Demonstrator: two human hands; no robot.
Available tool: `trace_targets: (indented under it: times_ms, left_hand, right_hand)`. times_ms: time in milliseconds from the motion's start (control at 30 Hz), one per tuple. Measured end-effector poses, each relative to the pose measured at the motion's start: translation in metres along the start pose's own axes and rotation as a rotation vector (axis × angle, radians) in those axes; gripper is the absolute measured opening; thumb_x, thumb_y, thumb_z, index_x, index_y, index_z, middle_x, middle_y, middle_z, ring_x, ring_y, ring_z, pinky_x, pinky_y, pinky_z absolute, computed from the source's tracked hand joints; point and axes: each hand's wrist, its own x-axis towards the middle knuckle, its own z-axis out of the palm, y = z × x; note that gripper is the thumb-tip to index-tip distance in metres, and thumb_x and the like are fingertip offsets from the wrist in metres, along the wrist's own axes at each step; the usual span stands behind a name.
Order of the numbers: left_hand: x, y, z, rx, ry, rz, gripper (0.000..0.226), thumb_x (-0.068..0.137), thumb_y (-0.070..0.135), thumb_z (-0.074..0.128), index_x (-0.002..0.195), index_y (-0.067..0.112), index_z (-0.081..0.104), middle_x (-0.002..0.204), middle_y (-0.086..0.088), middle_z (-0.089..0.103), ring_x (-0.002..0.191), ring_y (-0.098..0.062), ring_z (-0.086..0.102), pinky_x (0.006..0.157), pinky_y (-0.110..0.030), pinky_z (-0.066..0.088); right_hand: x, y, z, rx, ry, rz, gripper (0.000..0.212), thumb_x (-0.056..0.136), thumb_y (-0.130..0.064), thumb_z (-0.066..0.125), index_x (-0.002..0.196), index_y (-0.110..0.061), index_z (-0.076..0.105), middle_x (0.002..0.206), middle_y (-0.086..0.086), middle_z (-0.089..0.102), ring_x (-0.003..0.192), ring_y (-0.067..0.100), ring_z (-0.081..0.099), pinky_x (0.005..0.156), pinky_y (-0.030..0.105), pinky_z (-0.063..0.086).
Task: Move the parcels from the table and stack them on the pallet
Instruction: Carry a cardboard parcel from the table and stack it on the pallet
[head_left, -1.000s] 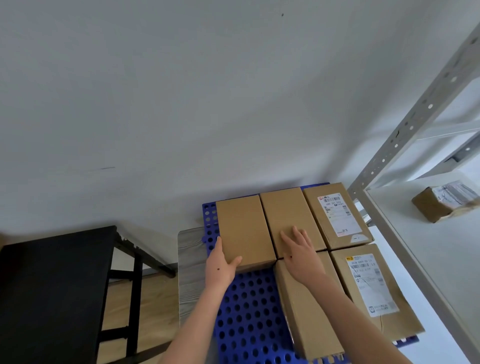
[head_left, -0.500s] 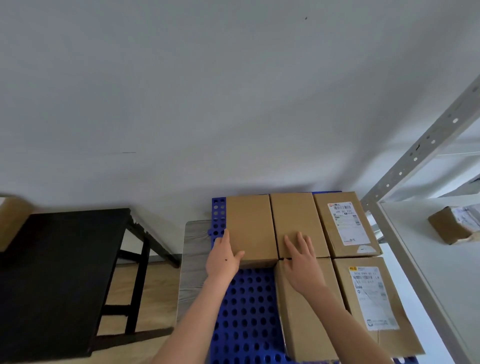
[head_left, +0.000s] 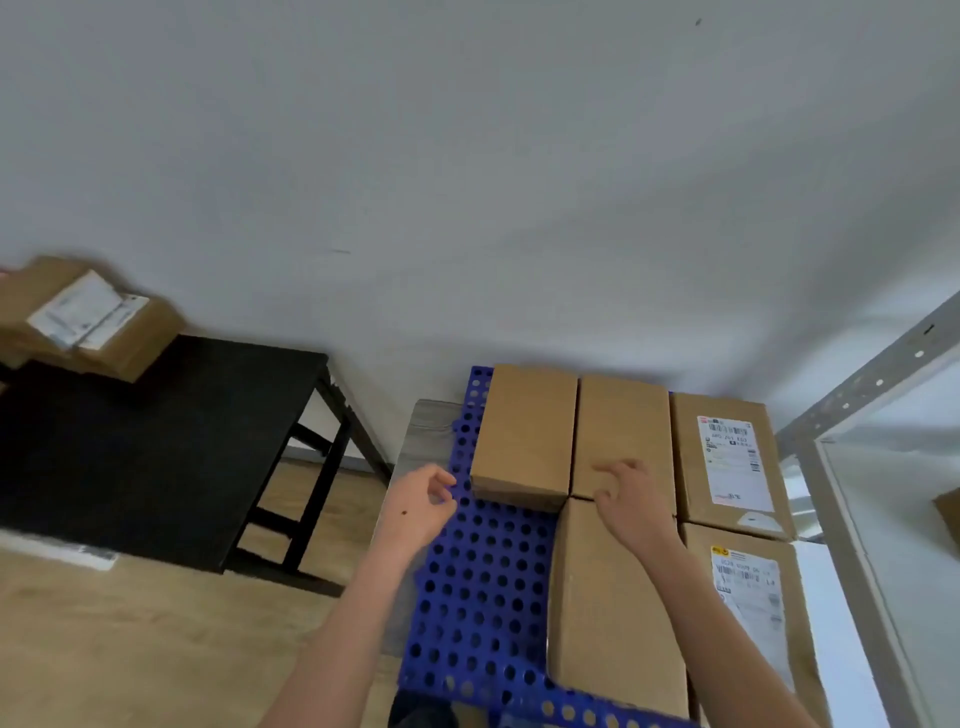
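Both hands are hanging loosely curled, gripping nothing. The left hand is hovering just beside the plain cardboard parcel, the right hand over the middle parcel on the blue perforated pallet. This placement looks done. The next move is probably reaching well left of the left hand for the labelled parcels on the black table.

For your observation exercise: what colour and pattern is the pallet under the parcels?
The pallet is blue, perforated with round holes; the head view shows it.

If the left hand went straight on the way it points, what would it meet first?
Probably the left hand meets the near left corner of the back-left plain parcel on the pallet; depth is unclear.
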Motion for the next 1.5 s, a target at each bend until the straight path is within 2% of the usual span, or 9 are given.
trace_targets:
  times_ms: [167, 233, 367, 600, 733, 900, 1100, 1367, 1500]
  left_hand:
    - [-0.041, -0.006, -0.015, -0.062, 0.123, -0.018, 0.016, 0.085, 0.016, 0.065, 0.094, 0.027, 0.058, 0.086, 0.014, 0.058, 0.078, 0.005, 0.052, 0.062, -0.007, 0.035]
    - [-0.056, -0.009, -0.023, -0.095, 0.183, -0.044, 0.016, 0.086, 0.016, 0.064, 0.097, 0.026, 0.059, 0.090, 0.012, 0.060, 0.079, 0.003, 0.054, 0.063, -0.007, 0.036]
    - [-0.081, -0.012, -0.039, -0.139, 0.243, -0.050, 0.016, 0.086, 0.017, 0.064, 0.100, 0.024, 0.061, 0.091, 0.012, 0.062, 0.084, -0.001, 0.058, 0.067, -0.009, 0.041]
    - [-0.121, -0.023, -0.070, -0.154, 0.362, -0.060, 0.015, 0.087, 0.015, 0.063, 0.099, 0.024, 0.061, 0.086, 0.016, 0.058, 0.079, 0.003, 0.055, 0.065, -0.009, 0.042]
    - [-0.135, -0.039, -0.089, -0.159, 0.410, -0.077, 0.017, 0.088, 0.016, 0.062, 0.103, 0.023, 0.061, 0.088, 0.014, 0.059, 0.078, 0.006, 0.054, 0.061, -0.007, 0.040]
    - [-0.156, -0.077, -0.120, -0.158, 0.484, -0.071, 0.015, 0.088, 0.019, 0.063, 0.102, 0.024, 0.062, 0.091, 0.012, 0.061, 0.081, 0.005, 0.056, 0.068, -0.008, 0.043]
    - [-0.179, -0.150, -0.168, -0.135, 0.513, -0.110, 0.015, 0.089, 0.019, 0.060, 0.103, 0.024, 0.060, 0.093, 0.012, 0.060, 0.083, 0.000, 0.056, 0.076, -0.017, 0.048]
    - [-0.208, -0.247, -0.248, -0.136, 0.546, -0.131, 0.011, 0.089, 0.019, 0.060, 0.100, 0.021, 0.061, 0.093, 0.009, 0.061, 0.082, -0.001, 0.056, 0.064, -0.011, 0.041]
    - [-0.220, -0.278, -0.274, -0.166, 0.576, -0.135, 0.010, 0.089, 0.018, 0.060, 0.098, 0.022, 0.062, 0.093, 0.009, 0.062, 0.080, 0.001, 0.056, 0.063, -0.011, 0.041]
  right_hand:
    - [-0.013, -0.016, 0.002, 0.046, -0.016, -0.131, 0.033, 0.094, -0.011, 0.049, 0.123, -0.021, 0.060, 0.136, 0.004, 0.047, 0.064, 0.006, 0.055, 0.063, 0.015, 0.038]
    - [-0.018, -0.024, 0.006, 0.037, -0.069, -0.185, 0.032, 0.094, -0.011, 0.049, 0.121, -0.022, 0.061, 0.137, 0.003, 0.048, 0.072, 0.011, 0.062, 0.061, 0.016, 0.038]
    - [-0.026, -0.038, 0.010, 0.020, -0.129, -0.257, 0.030, 0.094, -0.011, 0.049, 0.118, -0.022, 0.063, 0.135, 0.002, 0.053, 0.099, 0.023, 0.064, 0.074, 0.022, 0.045]
    - [-0.046, -0.081, 0.022, 0.048, -0.213, -0.389, 0.030, 0.096, -0.010, 0.050, 0.122, -0.019, 0.063, 0.122, -0.008, 0.061, 0.103, -0.001, 0.051, 0.083, 0.006, 0.035]
    - [-0.058, -0.113, 0.038, 0.073, -0.243, -0.470, 0.029, 0.096, -0.012, 0.052, 0.119, -0.025, 0.063, 0.114, -0.009, 0.064, 0.102, 0.005, 0.060, 0.081, 0.008, 0.040]
    - [-0.087, -0.169, 0.067, 0.053, -0.242, -0.597, 0.029, 0.095, -0.013, 0.053, 0.117, -0.029, 0.062, 0.114, -0.015, 0.055, 0.100, -0.002, 0.052, 0.092, 0.016, 0.039]
    - [-0.125, -0.237, 0.116, 0.058, -0.288, -0.659, 0.028, 0.095, -0.012, 0.054, 0.115, -0.029, 0.064, 0.109, -0.016, 0.057, 0.103, -0.002, 0.052, 0.075, -0.004, 0.034]
    - [-0.164, -0.324, 0.194, 0.076, -0.306, -0.664, 0.027, 0.095, -0.012, 0.053, 0.111, -0.031, 0.065, 0.105, -0.018, 0.058, 0.099, -0.002, 0.054, 0.072, 0.000, 0.037]
    - [-0.181, -0.364, 0.226, 0.063, -0.329, -0.698, 0.026, 0.095, -0.015, 0.054, 0.111, -0.033, 0.064, 0.110, -0.016, 0.060, 0.102, 0.001, 0.057, 0.085, 0.010, 0.041]
